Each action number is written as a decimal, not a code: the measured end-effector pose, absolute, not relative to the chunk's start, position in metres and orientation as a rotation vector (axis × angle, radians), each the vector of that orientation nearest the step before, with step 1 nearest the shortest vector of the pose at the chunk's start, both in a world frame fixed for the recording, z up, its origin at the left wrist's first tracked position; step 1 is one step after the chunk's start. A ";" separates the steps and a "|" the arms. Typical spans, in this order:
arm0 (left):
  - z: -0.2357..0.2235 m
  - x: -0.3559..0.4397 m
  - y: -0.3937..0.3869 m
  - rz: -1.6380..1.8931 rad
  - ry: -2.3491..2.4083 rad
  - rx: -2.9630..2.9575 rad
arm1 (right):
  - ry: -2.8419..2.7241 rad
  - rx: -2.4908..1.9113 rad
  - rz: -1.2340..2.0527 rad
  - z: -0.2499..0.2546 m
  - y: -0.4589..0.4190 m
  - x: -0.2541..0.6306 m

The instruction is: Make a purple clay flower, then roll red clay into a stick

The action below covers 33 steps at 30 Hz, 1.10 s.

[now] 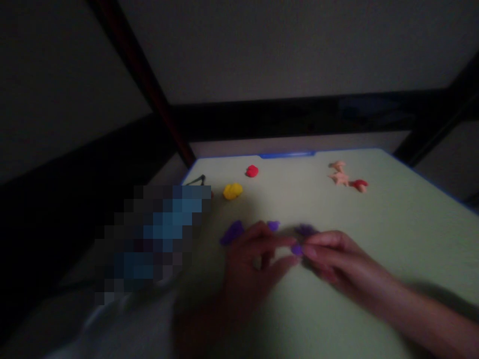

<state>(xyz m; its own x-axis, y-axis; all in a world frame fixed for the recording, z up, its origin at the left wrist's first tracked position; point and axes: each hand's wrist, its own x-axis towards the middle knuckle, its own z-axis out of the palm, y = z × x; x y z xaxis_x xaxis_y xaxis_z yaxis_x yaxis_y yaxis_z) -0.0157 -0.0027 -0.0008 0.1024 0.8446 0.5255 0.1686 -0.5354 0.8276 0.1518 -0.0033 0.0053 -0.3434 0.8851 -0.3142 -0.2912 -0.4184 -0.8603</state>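
A small purple piece of modelling clay (297,249) is pinched between my two hands over the table. My left hand (250,269) has its thumb and index fingertips on the piece from the left. From the right, my right hand (339,254) grips it between thumb and fingers. Behind the hands lie more bits of purple clay: a larger flat lump (232,233) partly covered by my left hand, a small bit (273,226), and a dark, spiky-looking purple piece (306,229) by my right fingers. The picture is dim and blurred.
On the pale table (392,224) lie a yellow lump (232,191) and a red lump (252,171). Farther right are peach-coloured shapes (340,178), one star-like, and a red-and-peach piece (360,185). A pixelated area (164,229) hides the left edge.
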 end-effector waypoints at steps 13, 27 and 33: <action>0.001 -0.015 -0.003 1.445 0.974 1.888 | -0.915 -1.086 1.834 0.010 -0.006 0.150; -0.003 -0.014 -0.006 1.393 0.933 1.949 | -0.738 -1.174 1.915 0.013 -0.009 0.146; -0.002 -0.014 -0.008 1.344 0.914 1.961 | -0.743 -1.162 1.917 0.012 -0.010 0.148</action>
<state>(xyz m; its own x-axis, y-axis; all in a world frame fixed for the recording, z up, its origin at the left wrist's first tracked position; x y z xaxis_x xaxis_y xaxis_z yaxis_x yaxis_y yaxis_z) -0.0139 -0.0076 -0.0020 0.2552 0.8007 0.5420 0.2091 -0.5930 0.7776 0.1477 -0.0100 0.0122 -0.2971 0.8356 -0.4621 -0.3057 -0.5417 -0.7830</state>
